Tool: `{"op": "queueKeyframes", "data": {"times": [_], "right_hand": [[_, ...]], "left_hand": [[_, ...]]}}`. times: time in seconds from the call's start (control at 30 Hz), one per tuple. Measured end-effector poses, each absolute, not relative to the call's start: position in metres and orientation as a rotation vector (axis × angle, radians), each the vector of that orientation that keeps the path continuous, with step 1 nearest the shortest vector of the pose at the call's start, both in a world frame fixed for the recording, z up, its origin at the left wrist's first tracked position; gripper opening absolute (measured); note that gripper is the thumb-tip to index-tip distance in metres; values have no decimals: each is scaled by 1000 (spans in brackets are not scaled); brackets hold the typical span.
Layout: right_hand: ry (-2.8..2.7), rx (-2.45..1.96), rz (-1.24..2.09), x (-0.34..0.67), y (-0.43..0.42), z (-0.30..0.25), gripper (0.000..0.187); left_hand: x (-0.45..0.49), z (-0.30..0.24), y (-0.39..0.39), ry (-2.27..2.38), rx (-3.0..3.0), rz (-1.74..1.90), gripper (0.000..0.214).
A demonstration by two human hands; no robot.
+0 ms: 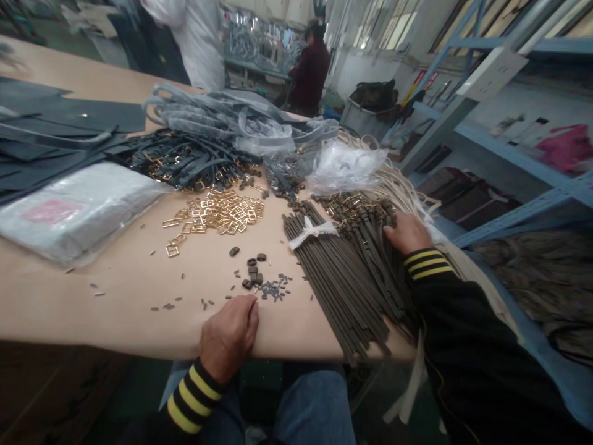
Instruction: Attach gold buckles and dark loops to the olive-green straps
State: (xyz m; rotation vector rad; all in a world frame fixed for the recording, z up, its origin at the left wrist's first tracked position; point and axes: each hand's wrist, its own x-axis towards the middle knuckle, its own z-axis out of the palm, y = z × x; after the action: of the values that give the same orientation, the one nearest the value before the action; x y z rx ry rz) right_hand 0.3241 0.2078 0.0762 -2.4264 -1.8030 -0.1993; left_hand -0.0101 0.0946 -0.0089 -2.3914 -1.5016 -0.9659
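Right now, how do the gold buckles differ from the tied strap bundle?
The gold buckles are shiny metal rectangular frames, while the strap bundle is matte, dark strips. The buckles lie in a loose heap; the strips lie roughly side by side. The buckles are short; the strips are far longer. Only the bundle has a white tie. Both lie on the tan table.

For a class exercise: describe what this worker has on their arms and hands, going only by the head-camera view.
The left hand and right hand are bare, with no gloves. Both arms wear a black sleeve, each with three yellow bands running around it near the cuff.
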Motion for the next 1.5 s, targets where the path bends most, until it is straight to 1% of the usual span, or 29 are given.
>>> {"op": "queueKeyframes", "data": {"times": [0.07, 0.17, 0.27, 0.43, 0.6, 0.73, 0.83, 0.97, 1.07, 1.13, 1.2, 1.27, 1.33, 1.43, 1.5], "right_hand": [[-1888, -2378, -168, 311, 203, 67, 28], [-2074, -2291, 19, 287, 199, 53, 22], [-2148, -2302, 142, 271, 200, 41, 19], [-2131, -2381, 208, 265, 204, 37, 20], [-2150, -2351, 271, 263, 202, 41, 24], [-2195, -2258, 305, 256, 204, 54, 15], [-2200, -2194, 268, 247, 200, 78, 15], [-2225, -2110, 268, 235, 164, 112, 11], [-2230, -1954, 541, 227, 113, 122, 8], [-2112, -1878, 851, 223, 77, 117, 7], [-1961, -1790, 1245, 218, 45, 106, 9], [-1821, -1716, 1544, 214, 21, 90, 11], [-1700, -1655, 1746, 210, 5, 73, 12], [-1549, -1588, 1921, 201, -6, 51, 12], [-1481, -1531, 1974, 191, -8, 39, 11]], "left_hand": [[-9, -8, 94, -1474, -2381, -959, 18], [-10, -9, 94, -1468, -2368, -938, 19], [-10, -11, 94, -1494, -2381, -908, 17], [-11, -13, 93, -1501, -2390, -927, 15], [-10, -10, 92, -1485, -2373, -916, 15], [-9, -10, 92, -1510, -2375, -899, 16], [-10, -12, 92, -1529, -2369, -893, 18], [-12, -10, 92, -1623, -2428, -980, 20], [-11, 1, 84, -1873, -2577, -1258, 24], [-9, 12, 73, -2169, -2676, -1531, 30], [-5, 21, 61, -2521, -2706, -1828, 36], [-1, 25, 51, -2814, -2591, -2127, 38], [0, 23, 42, -3018, -2375, -2370, 37], [1, 14, 28, -3293, -2049, -2526, 35], [2, 9, 16, -3446, -1996, -2460, 34]]}}
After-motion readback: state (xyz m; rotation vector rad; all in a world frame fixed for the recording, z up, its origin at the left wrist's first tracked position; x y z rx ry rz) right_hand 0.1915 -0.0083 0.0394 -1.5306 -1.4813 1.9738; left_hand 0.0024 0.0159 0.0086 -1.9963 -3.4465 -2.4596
